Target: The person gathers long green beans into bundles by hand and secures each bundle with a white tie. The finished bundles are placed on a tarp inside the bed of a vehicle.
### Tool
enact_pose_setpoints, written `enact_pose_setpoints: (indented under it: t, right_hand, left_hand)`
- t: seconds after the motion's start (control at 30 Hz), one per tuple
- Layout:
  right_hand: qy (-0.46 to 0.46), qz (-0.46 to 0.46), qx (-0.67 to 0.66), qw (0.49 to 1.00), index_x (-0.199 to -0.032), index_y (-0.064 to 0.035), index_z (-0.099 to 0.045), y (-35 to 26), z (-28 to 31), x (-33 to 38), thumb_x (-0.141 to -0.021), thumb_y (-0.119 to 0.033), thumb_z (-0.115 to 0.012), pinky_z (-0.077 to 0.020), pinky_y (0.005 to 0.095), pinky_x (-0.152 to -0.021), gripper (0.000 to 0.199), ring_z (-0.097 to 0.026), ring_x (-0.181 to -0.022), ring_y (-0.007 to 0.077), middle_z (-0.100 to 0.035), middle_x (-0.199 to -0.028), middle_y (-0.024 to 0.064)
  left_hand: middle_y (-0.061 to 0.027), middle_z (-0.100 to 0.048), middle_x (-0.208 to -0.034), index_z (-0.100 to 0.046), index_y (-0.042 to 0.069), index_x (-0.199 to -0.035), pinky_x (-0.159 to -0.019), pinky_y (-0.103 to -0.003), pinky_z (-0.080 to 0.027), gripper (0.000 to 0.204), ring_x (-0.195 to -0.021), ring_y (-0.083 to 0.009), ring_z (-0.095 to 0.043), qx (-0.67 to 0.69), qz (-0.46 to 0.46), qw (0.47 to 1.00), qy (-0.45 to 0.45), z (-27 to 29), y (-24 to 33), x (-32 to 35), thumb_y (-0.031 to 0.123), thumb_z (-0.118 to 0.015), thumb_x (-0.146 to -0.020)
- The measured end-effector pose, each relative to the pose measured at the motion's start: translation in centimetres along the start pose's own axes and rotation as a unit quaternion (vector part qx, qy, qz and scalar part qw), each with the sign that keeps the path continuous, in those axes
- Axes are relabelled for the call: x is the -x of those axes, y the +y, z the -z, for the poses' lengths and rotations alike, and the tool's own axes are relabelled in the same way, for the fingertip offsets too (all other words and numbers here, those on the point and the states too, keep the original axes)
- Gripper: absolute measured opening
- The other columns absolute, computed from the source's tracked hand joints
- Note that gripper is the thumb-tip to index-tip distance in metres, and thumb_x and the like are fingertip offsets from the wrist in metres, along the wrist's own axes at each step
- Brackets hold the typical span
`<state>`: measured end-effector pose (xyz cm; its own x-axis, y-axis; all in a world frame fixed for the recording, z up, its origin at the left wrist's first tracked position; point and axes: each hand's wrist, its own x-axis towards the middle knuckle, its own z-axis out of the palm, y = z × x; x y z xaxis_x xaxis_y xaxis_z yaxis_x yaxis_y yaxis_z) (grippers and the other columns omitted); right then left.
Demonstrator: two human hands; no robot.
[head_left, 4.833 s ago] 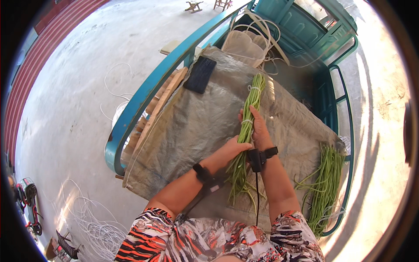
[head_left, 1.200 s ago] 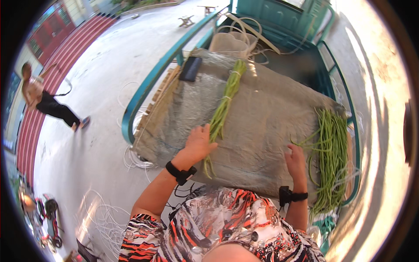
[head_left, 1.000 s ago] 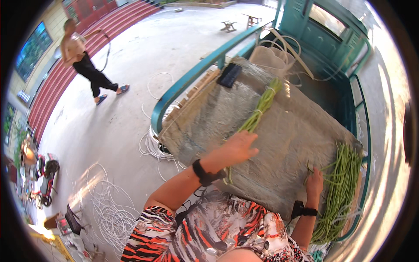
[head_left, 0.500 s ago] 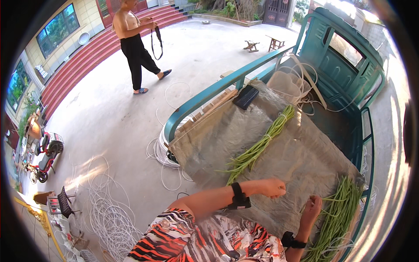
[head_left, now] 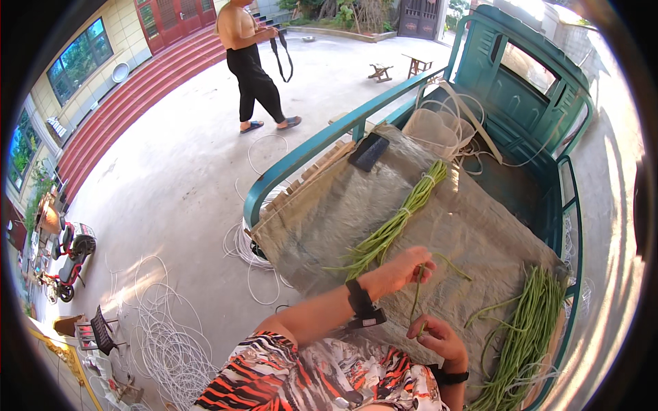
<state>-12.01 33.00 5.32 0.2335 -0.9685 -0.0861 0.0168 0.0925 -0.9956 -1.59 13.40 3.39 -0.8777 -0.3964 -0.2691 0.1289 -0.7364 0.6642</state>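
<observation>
My left hand (head_left: 404,268) is closed on a green long bean (head_left: 417,296), whose one end sticks out to the right past my fingers. Lower down, my right hand (head_left: 442,340) pinches the same bean, which runs between both hands. Beneath them a grey-brown sheet (head_left: 480,240) covers a board. A tied bundle of long beans (head_left: 406,216) lies beyond my left hand. To the right of my right hand is a larger pile of loose long beans (head_left: 522,335), a few straying toward the middle of the sheet.
A teal cargo bed with a side rail (head_left: 308,168) surrounds the sheet. A dark flat rectangular object (head_left: 370,152) lies at its far left corner. Tangled white cord (head_left: 168,335) covers ground at left. A person (head_left: 253,75) holding a dark strap stands beyond; wooden stools (head_left: 380,72) stand farther off.
My right hand has come left, away from the bean pile, and a long bean now spans both hands. My left hand has moved up and left. The person beyond has walked to the right.
</observation>
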Motion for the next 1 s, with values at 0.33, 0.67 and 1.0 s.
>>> enact_pose_setpoints:
  t: [0.33,0.67,1.0]
  right_hand:
    - [0.060,-0.114,-0.112,0.985,-0.088,-0.0028,-0.057,2.6,-0.2,8.0,-0.080,-0.010,-0.059,-0.0403,0.0270,-0.081,0.011,-0.053,-0.087,0.0125,-0.059,-0.089,0.0027]
    - [0.178,-0.190,-0.146,0.954,-0.092,-0.0031,-0.055,2.5,-1.7,11.3,-0.082,-0.008,-0.059,-0.0434,0.0257,-0.079,0.011,-0.055,-0.086,0.0111,-0.059,-0.089,0.0024]
    - [0.340,-0.180,-0.161,0.909,-0.100,-0.0015,-0.054,2.8,-0.7,11.9,-0.086,-0.009,-0.054,-0.0484,0.0256,-0.072,0.016,-0.061,-0.083,0.0140,-0.062,-0.085,0.0062]
  left_hand:
    - [-0.0083,-0.056,-0.091,-0.046,0.009,-0.099,-0.068,-0.034,-0.047,0.012,-0.073,-0.0176,-0.056,0.059,-0.070,0.994,0.065,0.1,1.7,-0.3,0.019,-0.048,-0.093]
    - [-0.0052,-0.056,-0.084,-0.045,0.004,-0.119,-0.056,-0.028,-0.043,0.032,-0.064,-0.0136,-0.051,0.078,-0.129,0.985,0.079,0.2,3.9,-0.5,0.028,-0.044,-0.097]
    - [-0.0015,-0.056,-0.076,-0.053,0.010,-0.122,-0.055,-0.025,-0.040,0.030,-0.060,-0.0112,-0.048,0.033,-0.111,0.991,0.070,1.3,3.2,-1.8,0.022,-0.049,-0.095]
